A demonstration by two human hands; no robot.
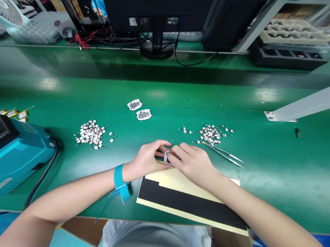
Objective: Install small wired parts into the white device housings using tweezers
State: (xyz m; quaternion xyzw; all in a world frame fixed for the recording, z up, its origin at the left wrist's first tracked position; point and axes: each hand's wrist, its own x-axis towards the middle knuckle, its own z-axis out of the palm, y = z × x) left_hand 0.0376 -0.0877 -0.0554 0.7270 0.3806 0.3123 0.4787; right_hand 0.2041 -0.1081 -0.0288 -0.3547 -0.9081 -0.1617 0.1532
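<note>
A small white-edged casing (166, 157) sits between my two hands, its inside mostly hidden by fingers. My left hand (146, 157) is closed round its left side, thumb and fingers gripping it. From the right, my right hand (194, 162) bends its fingers onto the same casing; whether they also pinch a small part cannot be seen. Beyond the hands lie two white casings with circuit boards inside, the upper casing (135, 104) and the lower casing (144, 114). Under my right forearm is a black-and-cream sheet (190, 201). Metal tweezers (227, 154) rest to the right.
Small white wired parts form a left pile (91, 133) and a right pile (210, 134). A teal machine (16, 157) with a black cable stands at left. A white metal post (312, 99) slants in at right. Behind are a monitor (134, 7) and black tray (284, 56).
</note>
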